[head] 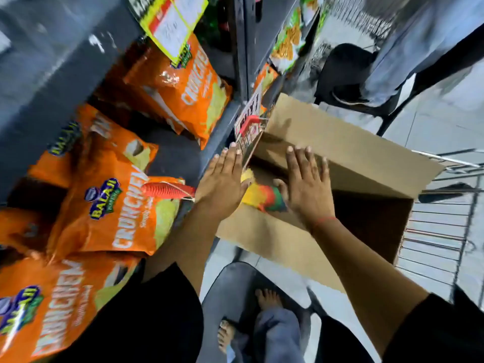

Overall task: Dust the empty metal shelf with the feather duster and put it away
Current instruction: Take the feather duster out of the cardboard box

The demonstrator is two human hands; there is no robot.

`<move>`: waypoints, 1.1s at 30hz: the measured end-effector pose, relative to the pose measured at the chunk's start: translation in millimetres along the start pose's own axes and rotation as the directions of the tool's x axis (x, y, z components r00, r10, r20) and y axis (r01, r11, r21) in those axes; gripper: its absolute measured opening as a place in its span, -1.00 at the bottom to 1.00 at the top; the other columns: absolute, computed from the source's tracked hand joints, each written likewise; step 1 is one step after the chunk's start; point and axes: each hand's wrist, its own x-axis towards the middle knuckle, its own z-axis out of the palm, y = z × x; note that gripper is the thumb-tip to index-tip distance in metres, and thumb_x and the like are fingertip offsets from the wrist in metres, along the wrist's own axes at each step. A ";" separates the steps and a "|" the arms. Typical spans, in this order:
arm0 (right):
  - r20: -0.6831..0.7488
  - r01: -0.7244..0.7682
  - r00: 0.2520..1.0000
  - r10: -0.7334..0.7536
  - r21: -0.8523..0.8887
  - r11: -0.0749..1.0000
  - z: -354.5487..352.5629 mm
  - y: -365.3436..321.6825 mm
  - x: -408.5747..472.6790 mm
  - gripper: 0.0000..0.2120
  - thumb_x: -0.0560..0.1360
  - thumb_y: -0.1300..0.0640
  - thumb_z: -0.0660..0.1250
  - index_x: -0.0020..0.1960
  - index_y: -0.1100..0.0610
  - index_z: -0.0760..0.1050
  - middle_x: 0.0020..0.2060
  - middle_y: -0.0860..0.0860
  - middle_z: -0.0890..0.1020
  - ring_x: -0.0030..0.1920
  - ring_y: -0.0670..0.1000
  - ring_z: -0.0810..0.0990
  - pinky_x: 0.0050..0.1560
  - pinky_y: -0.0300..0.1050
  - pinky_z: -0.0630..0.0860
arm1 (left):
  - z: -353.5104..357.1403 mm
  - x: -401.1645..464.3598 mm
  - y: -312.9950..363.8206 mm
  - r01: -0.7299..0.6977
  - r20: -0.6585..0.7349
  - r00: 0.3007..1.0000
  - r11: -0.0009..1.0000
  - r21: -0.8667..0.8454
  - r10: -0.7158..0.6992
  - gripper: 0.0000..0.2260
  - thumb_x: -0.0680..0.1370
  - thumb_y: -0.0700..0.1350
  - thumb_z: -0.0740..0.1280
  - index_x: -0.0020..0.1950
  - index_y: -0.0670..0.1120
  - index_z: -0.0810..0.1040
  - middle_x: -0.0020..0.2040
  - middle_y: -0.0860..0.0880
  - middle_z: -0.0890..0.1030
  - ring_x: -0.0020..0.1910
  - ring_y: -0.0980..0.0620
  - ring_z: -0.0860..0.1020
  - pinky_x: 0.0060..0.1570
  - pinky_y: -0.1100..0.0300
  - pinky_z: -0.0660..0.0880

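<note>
A view from the person's head, looking down at both bare hands over an open cardboard box (327, 153) that sits in a wire cart (440, 231) beside a dark metal shelf (172, 158). The feather duster (262, 196) lies between the two hands at the near left corner of the box opening: its yellow, orange, red and green feathers show in the gap, and a ribbed red-orange handle (167, 190) sticks out to the left, over the shelf's front edge. So its long axis runs roughly left to right, head in the box, handle toward the shelf. The left hand (222, 187) is flat and open, fingers straight, lying across the duster where handle meets feathers; whether it presses on it cannot be told. The right hand (306, 184) is also open and spread, palm down at the feathered end, its thumb touching the feathers. Neither hand grips anything. The left hand is nearer the handle, the right nearer the head. Orange snack bags (117, 210) lie on the shelf to the left. By the look of it, the duster is being tucked away into the box.
</note>
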 end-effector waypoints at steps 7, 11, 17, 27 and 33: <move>0.025 0.024 0.999 -0.023 -0.054 0.998 36.6 10.4 0.4 -0.39 0.50 0.03 0.28 0.42 0.27 0.13 0.38 0.27 0.30 0.41 0.25 0.16 0.36 0.27 0.00 | 35.5 20.6 -0.2 -0.025 0.143 0.990 0.990 0.136 0.005 -0.40 0.64 0.10 -0.03 0.51 -0.27 -0.09 0.55 -0.25 -0.04 0.46 -0.21 0.20 0.46 -0.04 0.10; 0.073 0.038 0.997 -0.034 -0.055 0.998 39.3 9.9 -1.0 -0.42 0.51 -0.04 0.07 0.42 0.27 0.12 0.39 0.27 0.29 0.41 0.26 0.16 0.35 0.27 0.02 | 32.2 21.5 -0.6 -0.011 0.170 0.985 0.984 0.180 -0.020 -0.43 0.62 0.06 0.11 0.49 -0.26 0.04 0.48 -0.27 0.19 0.18 -0.22 0.53 0.00 -0.02 0.52; 0.066 0.030 0.997 -0.028 -0.029 0.999 26.0 7.2 -0.8 -0.39 0.50 0.06 0.27 0.42 0.25 0.11 0.40 0.26 0.28 0.42 0.24 0.14 0.37 0.24 -0.03 | 14.6 18.2 4.6 -0.081 0.247 0.969 0.965 0.249 0.017 -0.76 0.60 -0.14 0.21 0.20 -0.24 0.47 0.18 -0.20 0.54 0.07 -0.19 0.60 -0.05 0.02 0.54; 0.018 -0.011 1.000 0.011 -0.028 1.000 -81.0 -24.5 -4.2 -0.42 0.49 -0.08 0.06 0.36 0.30 0.26 0.29 0.29 0.42 0.32 0.31 0.31 0.27 0.35 0.18 | -101.4 -14.9 9.0 0.035 0.214 0.975 0.991 0.130 -0.063 -0.82 0.55 -0.08 0.31 0.05 -0.15 0.60 0.07 -0.15 0.64 0.06 -0.17 0.59 -0.22 0.13 0.36; -0.102 -0.009 0.995 0.011 0.018 1.000 -172.6 -56.3 7.0 -0.30 0.56 -0.21 -0.25 0.34 0.30 0.29 0.28 0.29 0.44 0.32 0.31 0.32 0.24 0.34 0.20 | -201.4 -54.6 16.5 0.143 0.162 0.975 0.987 0.074 -0.153 -0.80 0.60 -0.18 0.23 0.17 -0.18 0.55 0.20 -0.13 0.61 0.18 -0.13 0.56 0.08 0.07 0.50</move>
